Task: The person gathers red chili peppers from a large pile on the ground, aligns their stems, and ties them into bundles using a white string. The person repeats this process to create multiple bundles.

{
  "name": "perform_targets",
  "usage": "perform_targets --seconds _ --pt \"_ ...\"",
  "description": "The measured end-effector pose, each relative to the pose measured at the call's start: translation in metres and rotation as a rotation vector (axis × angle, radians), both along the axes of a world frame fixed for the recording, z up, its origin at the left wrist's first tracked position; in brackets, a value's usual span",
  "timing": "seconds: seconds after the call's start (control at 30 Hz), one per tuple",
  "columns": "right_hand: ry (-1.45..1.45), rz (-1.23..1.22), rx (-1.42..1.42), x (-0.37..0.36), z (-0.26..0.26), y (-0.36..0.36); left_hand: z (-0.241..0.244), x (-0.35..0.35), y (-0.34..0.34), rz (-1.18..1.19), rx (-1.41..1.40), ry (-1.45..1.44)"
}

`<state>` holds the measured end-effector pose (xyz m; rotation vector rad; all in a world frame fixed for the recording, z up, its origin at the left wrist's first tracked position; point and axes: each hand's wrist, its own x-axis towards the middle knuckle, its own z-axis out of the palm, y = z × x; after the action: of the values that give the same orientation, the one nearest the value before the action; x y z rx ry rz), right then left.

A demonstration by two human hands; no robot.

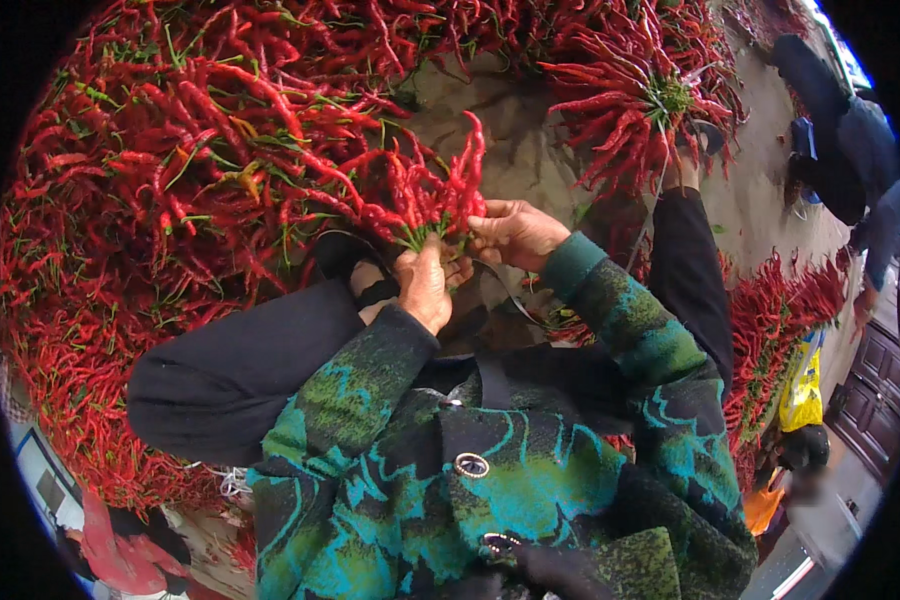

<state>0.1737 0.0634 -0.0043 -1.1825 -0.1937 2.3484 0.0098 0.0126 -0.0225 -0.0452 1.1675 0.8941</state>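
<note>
A small bunch of red chili peppers (pixel 420 191) stands tips up between my hands, its green stems gathered at the bottom. My left hand (pixel 425 285) is closed around the stems. At the bunch's right side, my right hand (pixel 517 231) pinches a red chili pepper (pixel 468 161) between thumb and fingers. A large tied cluster of red chili peppers (pixel 607 101), its green stems at the centre, lies by my right foot, with a pale strand running from it towards me.
Heaped loose red chili peppers (pixel 157 172) spread ahead and to the left. More chili bunches (pixel 765 337) lie at the right, near a yellow bag (pixel 802 386). People are at the upper right, lower right and lower left. A dark strap (pixel 511 296) curves below my right hand.
</note>
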Motion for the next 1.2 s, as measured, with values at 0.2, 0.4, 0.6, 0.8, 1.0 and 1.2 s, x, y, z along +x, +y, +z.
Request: perform_targets --seconds 0.2,0.4,0.6,0.8,1.0,1.2 --pt "-0.288 -0.101 0.196 -0.034 -0.012 -0.016 0.001 -0.006 -0.001 -0.070 0.005 -0.107" --pt "-0.593 -0.135 0.345 -0.054 -0.026 -0.026 -0.007 -0.010 -0.004 -0.017 -0.109 -0.257" --pt "-0.636 -0.190 0.141 -0.013 -0.003 -0.019 -0.004 -0.010 -0.005 0.014 -0.122 -0.186" --pt "-1.207 1.098 1.123 0.085 -0.022 0.006 -0.008 -0.004 -0.016 0.051 -0.168 -0.140" --pt "-1.394 0.590 1.079 -0.074 -0.062 0.116 -0.005 -0.004 -0.020 0.014 -0.215 -0.004" --pt "-1.581 0.268 1.154 -0.044 -0.098 0.146 -0.003 -0.007 -0.014 -0.039 -0.203 -0.063"
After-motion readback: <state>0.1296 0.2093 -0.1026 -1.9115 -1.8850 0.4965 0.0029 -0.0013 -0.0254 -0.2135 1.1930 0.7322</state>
